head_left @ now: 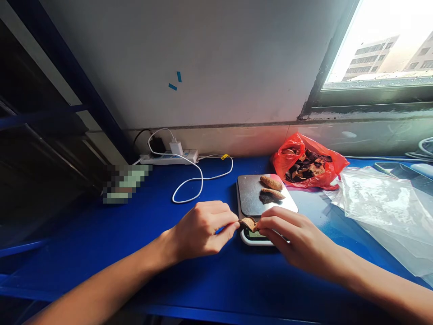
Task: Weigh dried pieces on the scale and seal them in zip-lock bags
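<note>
Piece [249,224], brown and curled, is pinched at one end by the left hand [208,228] and at the other by the right hand [291,232], over the near edge of the scale [248,194]. Bent or pulled hard, it could snap, dry as it looks. Hands dipping low could bump the scale, skewing any reading or nudging the other pieces [271,182] on it.

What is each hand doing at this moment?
Left hand: closed, pinching one end of a dried brown piece.
Right hand: closed, pinching its other end.
</note>
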Available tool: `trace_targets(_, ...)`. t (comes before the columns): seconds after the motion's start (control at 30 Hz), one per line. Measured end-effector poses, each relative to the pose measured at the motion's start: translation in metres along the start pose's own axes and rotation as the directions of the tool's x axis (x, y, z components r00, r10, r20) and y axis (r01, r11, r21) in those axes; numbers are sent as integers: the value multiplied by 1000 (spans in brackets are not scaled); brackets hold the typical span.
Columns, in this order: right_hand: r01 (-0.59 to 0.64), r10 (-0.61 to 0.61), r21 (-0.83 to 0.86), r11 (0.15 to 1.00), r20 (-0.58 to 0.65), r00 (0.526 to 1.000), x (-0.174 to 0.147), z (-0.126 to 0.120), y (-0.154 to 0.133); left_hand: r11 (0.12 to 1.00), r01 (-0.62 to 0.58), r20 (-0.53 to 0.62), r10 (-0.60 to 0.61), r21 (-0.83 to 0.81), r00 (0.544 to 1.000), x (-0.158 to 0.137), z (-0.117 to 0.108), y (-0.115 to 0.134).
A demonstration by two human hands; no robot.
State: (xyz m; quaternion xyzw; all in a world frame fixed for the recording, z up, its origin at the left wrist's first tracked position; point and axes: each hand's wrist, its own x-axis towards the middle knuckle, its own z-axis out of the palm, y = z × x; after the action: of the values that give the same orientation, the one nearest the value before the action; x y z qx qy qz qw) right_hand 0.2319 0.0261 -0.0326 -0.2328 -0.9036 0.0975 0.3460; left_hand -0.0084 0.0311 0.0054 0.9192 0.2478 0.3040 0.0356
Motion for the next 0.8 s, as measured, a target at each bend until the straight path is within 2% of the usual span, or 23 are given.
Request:
trace_targets(0.37, -17, 17, -33, 999, -17, 1000, 2, -3, 0, 999, 31, 0, -31, 34, 1000, -1, 0, -2)
trace_targets(0.6, -24, -14, -194, 981, -192, 981, 4, -9, 18, 972, 212, 80, -220, 97, 972, -1, 2, -8)
trace_targets(0.8, 23, -82, -352, 936, -154, 985, 3, -9, 34, 972, 214, 117, -224, 94, 968, -2, 3, -9)
